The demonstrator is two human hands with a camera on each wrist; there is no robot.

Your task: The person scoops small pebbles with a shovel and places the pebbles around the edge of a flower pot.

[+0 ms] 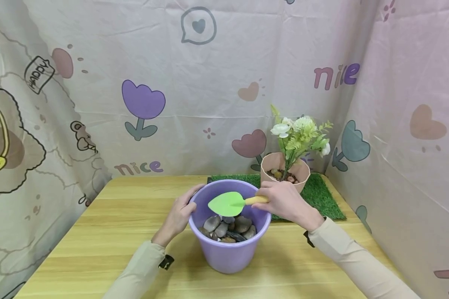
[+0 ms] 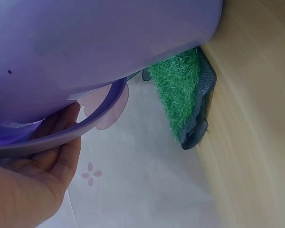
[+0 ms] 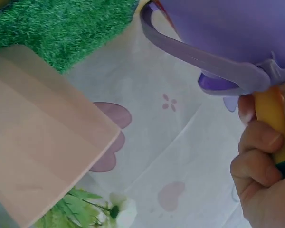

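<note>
A purple bucket (image 1: 230, 255) stands upright on the wooden table, with several smooth grey and brown stones (image 1: 242, 224) inside. My left hand (image 1: 177, 216) grips its left rim, thumb over the edge. In the left wrist view, the fingers pass behind the bucket's purple handle (image 2: 97, 116) and lie against its wall. My right hand (image 1: 284, 201) holds a small trowel by its yellow handle (image 3: 270, 114). The trowel's light green blade (image 1: 227, 204) points left over the bucket's mouth, above the stones. Its surface carries nothing that I can see.
Behind the bucket to the right, a pale pink pot (image 1: 302, 174) holds white flowers (image 1: 303, 126) and small pebbles. It stands on a green artificial grass mat (image 1: 321, 203). Printed cloth (image 1: 209, 83) encloses the wooden table (image 1: 134, 207) at the back and sides.
</note>
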